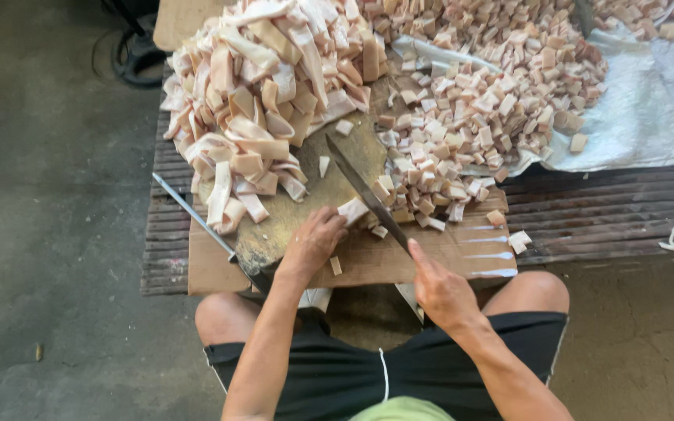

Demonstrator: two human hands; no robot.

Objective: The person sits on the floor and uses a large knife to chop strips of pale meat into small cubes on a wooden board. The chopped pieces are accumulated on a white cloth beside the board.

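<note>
Landmark: round wooden chopping block (pixel 298 210). On its far side lies the heap of uncut pork-skin strips (pixel 263 86); to its right, the pile of cut cubes (pixel 485 109). My right hand (pixel 440 295) is closed around the cleaver (pixel 364 191), blade angled away-left over the block. My left hand (pixel 315 243), the nearer one, pinches the strip end (pixel 352 209) against the blade.

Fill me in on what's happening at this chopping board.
A seated person is cutting pale meat strips into cubes. The right hand grips a long knife, blade angled across the round board. The left hand pins a strip beside the blade. Uncut strips are heaped on the left, cut cubes on the right.
</note>
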